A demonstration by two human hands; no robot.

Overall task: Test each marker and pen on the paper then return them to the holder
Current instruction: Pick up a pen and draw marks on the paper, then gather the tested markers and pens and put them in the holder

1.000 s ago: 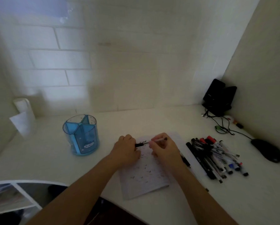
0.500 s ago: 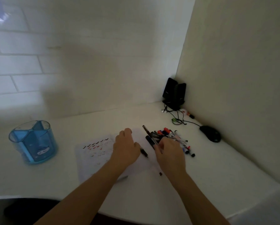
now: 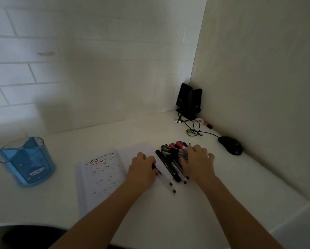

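Blue translucent divided holder (image 3: 26, 161) at left of frame on white tabletop (image 3: 168, 221). White paper sheet with check marks (image 3: 100, 175) at centre. Left hand (image 3: 143, 168) at sheet's right edge, clenched round clear pen (image 3: 168, 185). Right hand (image 3: 198, 162) released, fingers spread flat on pile of black, red and blue markers (image 3: 168, 152), right of centre.

dim corner: white tiled wall (image 3: 43, 74) meets plain side wall (image 3: 258, 69) above white desk (image 3: 168, 221)

One blue pen holder (image 3: 26, 168), one sheet of paper (image 3: 100, 175), two clear pens (image 3: 166, 181) beside a heap of markers and pens (image 3: 172, 155) too tangled to count, two black speakers (image 3: 189, 100), one mouse (image 3: 230, 145), one left hand (image 3: 141, 169), one right hand (image 3: 198, 162).
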